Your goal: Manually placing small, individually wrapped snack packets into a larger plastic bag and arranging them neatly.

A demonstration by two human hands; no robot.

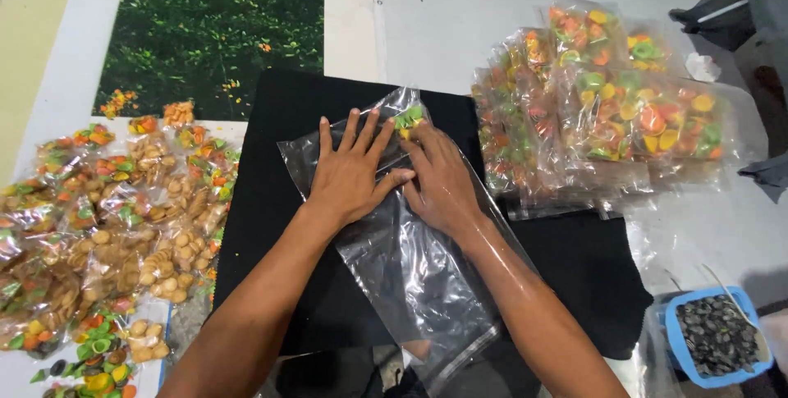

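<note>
Both hands flat on clear plastic bag (410, 267), frame centre, lying on black cloth mat (279, 168). Left hand (351, 175) fingers spread, palm pressing down. Right hand (443, 185) at 3 o'clock of it, fingertips pressing the bag by small green-yellow snack pieces (408, 119). Filled packs of colourful snacks (607, 111) at 2 o'clock; blue tub (675, 340) at 4.

Both hands — left hand (351, 175), right hand (442, 180) — flat, fingers spread

floor (509, 4); black cloth (279, 201); snack packets (624, 111)
</note>
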